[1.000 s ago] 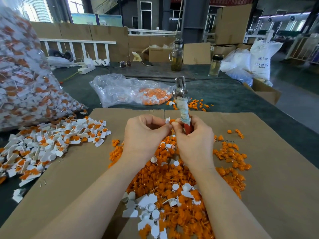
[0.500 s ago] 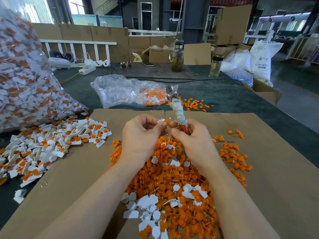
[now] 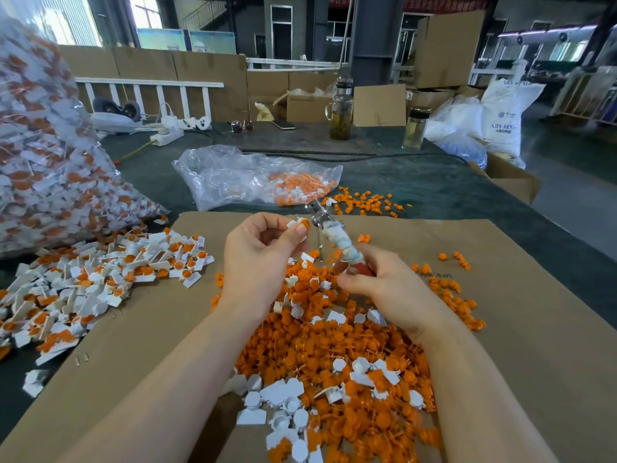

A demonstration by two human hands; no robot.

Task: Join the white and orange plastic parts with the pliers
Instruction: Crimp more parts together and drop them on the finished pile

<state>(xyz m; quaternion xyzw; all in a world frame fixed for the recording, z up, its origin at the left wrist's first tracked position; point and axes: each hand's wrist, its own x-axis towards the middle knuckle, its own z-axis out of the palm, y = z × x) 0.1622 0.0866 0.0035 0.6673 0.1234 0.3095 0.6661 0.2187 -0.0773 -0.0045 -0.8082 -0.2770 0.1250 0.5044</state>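
My left hand (image 3: 258, 259) pinches a small white and orange part (image 3: 298, 224) between thumb and fingertips, just left of the pliers' metal jaws. My right hand (image 3: 390, 292) grips the pliers (image 3: 330, 233) by their red, cloth-wrapped handles, jaws pointing up and away to the left. Under both hands lies a heap of loose orange parts (image 3: 337, 342) mixed with white parts (image 3: 283, 409) on a brown cardboard sheet (image 3: 534, 329).
A pile of joined white and orange pieces (image 3: 100, 279) lies at the left. A big clear bag full of them (image 3: 43, 162) stands behind it. A flat plastic bag (image 3: 253, 177), two glass bottles (image 3: 341, 111) and cardboard boxes (image 3: 510, 180) sit farther back.
The pliers have tilted down and leftward as my right hand dropped and drew back. My left hand lifted the part slightly, so the hands have come apart.
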